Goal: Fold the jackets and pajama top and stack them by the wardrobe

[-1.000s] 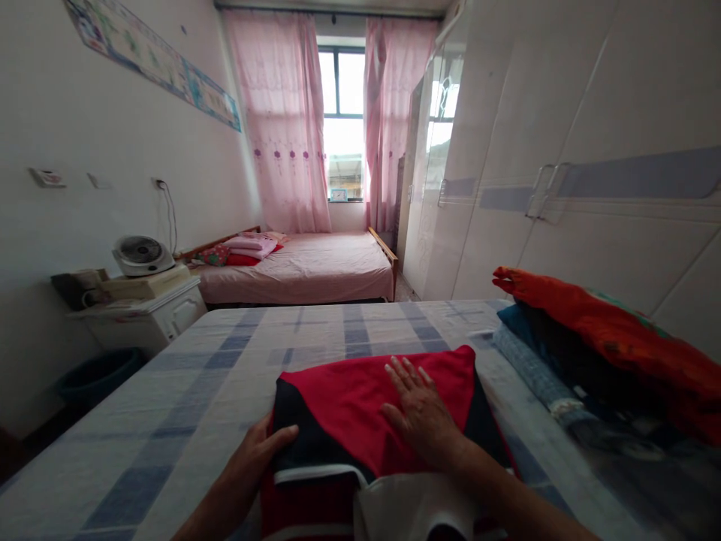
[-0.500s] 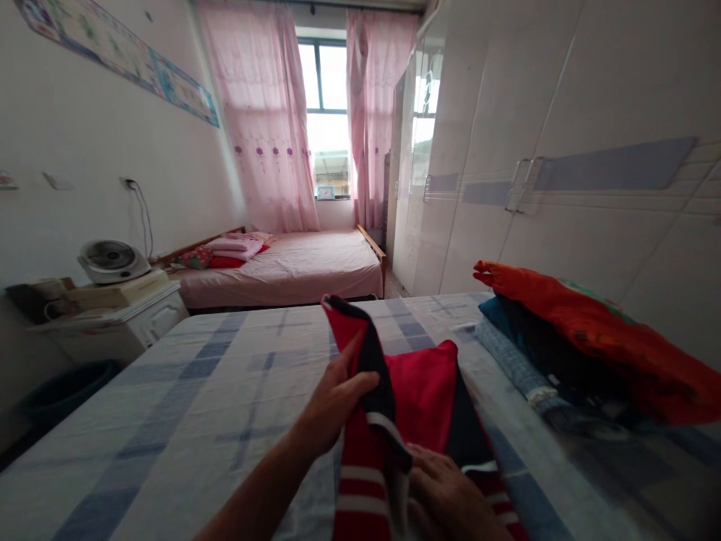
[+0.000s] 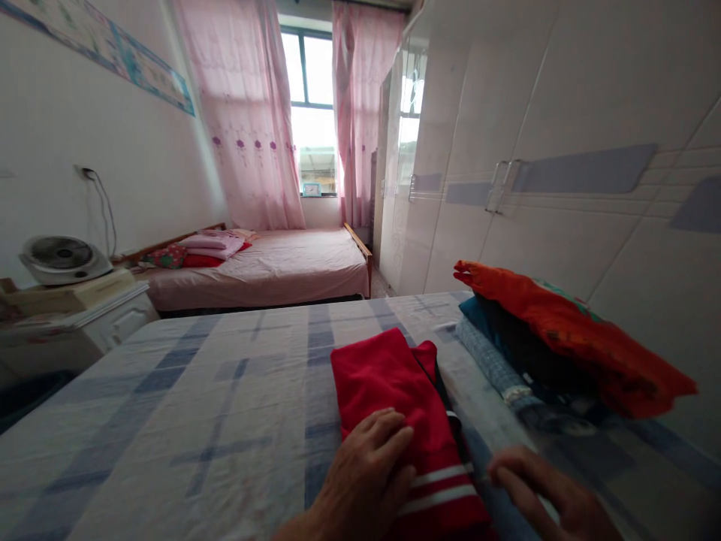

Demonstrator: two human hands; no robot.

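A red garment with white stripes and black parts lies folded into a narrow shape on the bed in front of me. My left hand rests flat on its lower left part, fingers stretched out over the cloth. To the right of the garment, my right hand hovers near the bottom edge, slightly blurred, with loosely bent fingers apart and nothing in them. Some black cloth with a white stripe shows along the garment's right side.
A clothes pile lies on the right of the checked bed sheet, with an orange garment on top and rolled denim below. White wardrobes line the right side. A fan stands on the left cabinet. A pink bed is beyond.
The raised left flap of the garment has been folded over to the right and now lies flat. My left hand has moved down onto it; my right hand has let go and moved right.
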